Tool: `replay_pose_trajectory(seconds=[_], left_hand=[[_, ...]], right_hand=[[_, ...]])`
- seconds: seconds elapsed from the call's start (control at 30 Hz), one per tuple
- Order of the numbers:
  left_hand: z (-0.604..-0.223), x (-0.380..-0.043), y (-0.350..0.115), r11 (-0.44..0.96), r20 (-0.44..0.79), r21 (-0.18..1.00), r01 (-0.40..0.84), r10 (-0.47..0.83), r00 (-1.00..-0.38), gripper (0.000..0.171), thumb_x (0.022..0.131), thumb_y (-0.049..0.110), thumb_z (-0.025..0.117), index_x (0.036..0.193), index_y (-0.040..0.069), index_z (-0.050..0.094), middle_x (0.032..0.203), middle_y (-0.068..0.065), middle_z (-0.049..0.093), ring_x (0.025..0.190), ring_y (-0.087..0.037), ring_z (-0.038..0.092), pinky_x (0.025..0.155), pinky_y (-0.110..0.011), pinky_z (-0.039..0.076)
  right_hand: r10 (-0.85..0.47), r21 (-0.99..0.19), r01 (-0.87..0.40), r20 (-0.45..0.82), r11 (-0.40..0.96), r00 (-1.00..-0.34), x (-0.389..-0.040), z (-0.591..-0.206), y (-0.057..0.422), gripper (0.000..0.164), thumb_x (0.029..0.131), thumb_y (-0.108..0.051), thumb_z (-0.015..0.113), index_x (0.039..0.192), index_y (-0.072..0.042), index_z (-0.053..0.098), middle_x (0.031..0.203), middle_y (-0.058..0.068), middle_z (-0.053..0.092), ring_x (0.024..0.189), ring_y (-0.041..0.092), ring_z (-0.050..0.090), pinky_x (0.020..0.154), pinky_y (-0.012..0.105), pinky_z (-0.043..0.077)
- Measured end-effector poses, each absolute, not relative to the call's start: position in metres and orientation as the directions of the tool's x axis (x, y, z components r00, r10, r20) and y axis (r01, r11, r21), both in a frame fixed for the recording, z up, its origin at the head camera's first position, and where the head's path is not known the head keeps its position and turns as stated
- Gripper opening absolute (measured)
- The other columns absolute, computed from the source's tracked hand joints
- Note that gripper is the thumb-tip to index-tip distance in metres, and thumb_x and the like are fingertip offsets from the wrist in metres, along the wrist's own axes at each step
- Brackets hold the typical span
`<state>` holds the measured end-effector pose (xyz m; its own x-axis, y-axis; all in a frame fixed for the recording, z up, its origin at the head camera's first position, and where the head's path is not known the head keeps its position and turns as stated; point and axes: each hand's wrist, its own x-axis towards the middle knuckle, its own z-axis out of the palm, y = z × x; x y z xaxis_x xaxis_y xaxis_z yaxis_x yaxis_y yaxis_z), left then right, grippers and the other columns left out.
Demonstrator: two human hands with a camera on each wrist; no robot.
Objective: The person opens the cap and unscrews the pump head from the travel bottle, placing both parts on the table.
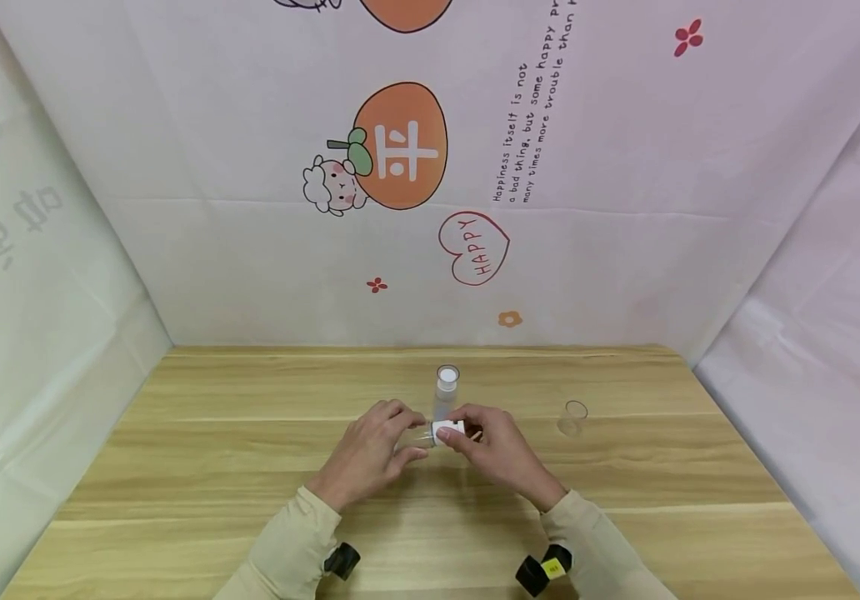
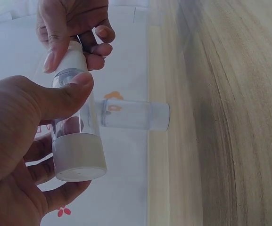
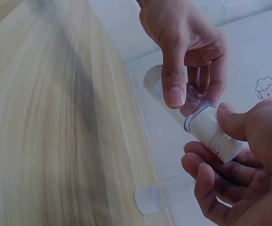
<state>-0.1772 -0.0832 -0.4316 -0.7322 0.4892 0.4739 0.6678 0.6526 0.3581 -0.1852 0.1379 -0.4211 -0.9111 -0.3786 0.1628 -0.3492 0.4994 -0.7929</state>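
Note:
My left hand [image 1: 372, 452] grips a small clear pump bottle [image 2: 79, 153] by its transparent body, thumb on one side and fingers round the other. The bottle is tilted, its white base toward the left wrist camera. At the other end, my right hand [image 1: 501, 450] pinches the white pump top [image 3: 205, 127] between thumb and fingers. Just behind the hands a second clear bottle [image 1: 446, 398] stands upright on the table, and its white base [image 2: 160, 117] shows in the left wrist view.
A clear cap [image 1: 572, 419] stands on the wooden table [image 1: 212, 467] to the right of the hands. Beyond the table's back edge hangs a printed white cloth [image 1: 250, 275], with more white cloth along both sides.

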Motion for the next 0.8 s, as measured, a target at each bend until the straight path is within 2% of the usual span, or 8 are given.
replay_pose_trajectory(seconds=[0.5,0.8], left_hand=[[-0.4326,-0.1796,-0.0831,0.629,0.435,0.437,0.643,0.478,-0.763,0.035,0.083,0.022,0.085,0.113,0.007,0.073,0.101,-0.002,0.068,0.088,-0.016,0.061,0.071,-0.032,0.052],[-0.4349,-0.1818,-0.0833,0.586,0.424,0.495,0.642,0.481,-0.767,0.035,0.084,0.020,0.084,0.113,0.005,0.072,0.100,-0.005,0.068,0.089,-0.017,0.063,0.074,-0.032,0.053]], right_hand=[[-0.378,-0.786,-0.383,0.207,0.485,-0.903,-0.1825,-0.4193,0.1402,0.016,0.093,-0.015,0.075,0.107,-0.007,0.071,0.089,-0.001,0.068,0.074,0.019,0.062,0.063,0.027,0.053],[-0.405,-0.786,-0.424,0.243,0.451,-0.881,-0.1811,-0.4192,0.1404,0.025,0.091,-0.004,0.075,0.115,-0.006,0.066,0.103,0.004,0.068,0.082,0.020,0.065,0.070,0.033,0.057]])
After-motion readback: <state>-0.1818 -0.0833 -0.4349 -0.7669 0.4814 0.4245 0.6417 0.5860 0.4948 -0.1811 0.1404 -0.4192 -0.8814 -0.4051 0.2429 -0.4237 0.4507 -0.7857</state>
